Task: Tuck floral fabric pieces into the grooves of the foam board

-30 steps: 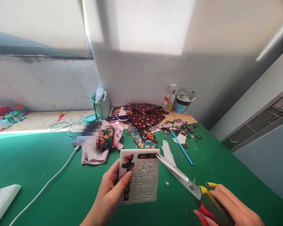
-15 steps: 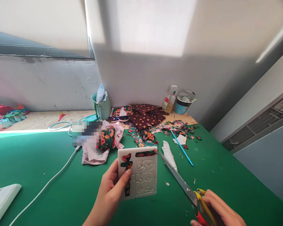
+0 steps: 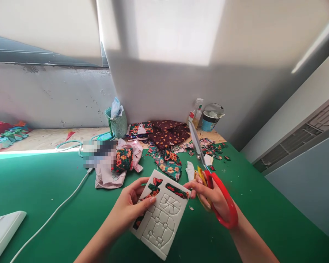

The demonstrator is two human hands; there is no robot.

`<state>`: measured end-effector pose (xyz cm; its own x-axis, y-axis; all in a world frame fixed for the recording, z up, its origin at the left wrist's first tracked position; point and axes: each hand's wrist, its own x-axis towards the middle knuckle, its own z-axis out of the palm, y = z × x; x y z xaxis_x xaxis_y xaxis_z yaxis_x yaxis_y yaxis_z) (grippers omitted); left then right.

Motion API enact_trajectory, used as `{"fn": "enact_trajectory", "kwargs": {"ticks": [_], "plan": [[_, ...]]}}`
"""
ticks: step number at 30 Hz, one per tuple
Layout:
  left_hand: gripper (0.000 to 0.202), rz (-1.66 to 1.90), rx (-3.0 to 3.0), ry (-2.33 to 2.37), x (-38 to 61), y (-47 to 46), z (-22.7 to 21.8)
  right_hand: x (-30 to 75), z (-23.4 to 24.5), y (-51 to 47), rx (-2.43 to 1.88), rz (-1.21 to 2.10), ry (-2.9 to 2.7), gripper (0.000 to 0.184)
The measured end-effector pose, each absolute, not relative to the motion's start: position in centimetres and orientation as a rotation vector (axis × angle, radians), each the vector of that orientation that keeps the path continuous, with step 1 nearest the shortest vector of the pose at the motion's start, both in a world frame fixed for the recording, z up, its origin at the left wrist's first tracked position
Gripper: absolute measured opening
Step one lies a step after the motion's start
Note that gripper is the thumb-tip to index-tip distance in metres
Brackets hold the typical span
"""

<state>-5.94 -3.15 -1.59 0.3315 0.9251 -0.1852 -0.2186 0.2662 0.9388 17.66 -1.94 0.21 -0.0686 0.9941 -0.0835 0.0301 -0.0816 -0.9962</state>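
Observation:
My left hand (image 3: 131, 208) grips a white foam board (image 3: 161, 223) with carved outlines, thumb across its left side. Floral fabric bits (image 3: 177, 190) fill some grooves near its top. The board is tilted, its top corner turned to the right. My right hand (image 3: 211, 195) holds red-and-yellow scissors (image 3: 208, 175) by the handles, blades closed and pointing up and away. Its fingertips pinch at the board's upper right corner.
A green mat (image 3: 44, 190) covers the table. Beyond the board lie floral fabric pieces (image 3: 167, 164), a maroon cloth (image 3: 167, 135), scraps, a teal basket (image 3: 117, 124), a bottle (image 3: 196, 115) and a tub (image 3: 210, 122). A white cable (image 3: 57, 210) runs left; a white object (image 3: 2, 230) sits at lower left.
My right hand came up and left from the lower right corner, swinging the scissors' blades upright, and now touches the board. My left hand tilted the board clockwise and lowered it.

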Motion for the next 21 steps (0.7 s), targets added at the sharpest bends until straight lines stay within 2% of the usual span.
{"fn": "enact_trajectory", "kwargs": {"ticks": [5,15,19,21], "plan": [[0.047,0.854,1.020,0.896,-6.3,-2.8,-1.5,16.8,0.0,-1.3,-1.213,1.456,-1.239,0.039],[0.061,0.703,0.949,0.853,-6.4,-2.4,-1.5,16.1,0.6,-1.3,-1.302,1.421,-1.295,0.027],[0.058,0.744,0.699,0.730,-6.5,-1.9,-1.1,16.3,0.0,-1.2,-1.268,1.388,-1.309,0.021],[0.067,0.796,0.547,0.580,-6.6,-1.5,-1.1,16.2,-0.2,-1.1,-1.223,1.349,-1.211,0.025]]}}
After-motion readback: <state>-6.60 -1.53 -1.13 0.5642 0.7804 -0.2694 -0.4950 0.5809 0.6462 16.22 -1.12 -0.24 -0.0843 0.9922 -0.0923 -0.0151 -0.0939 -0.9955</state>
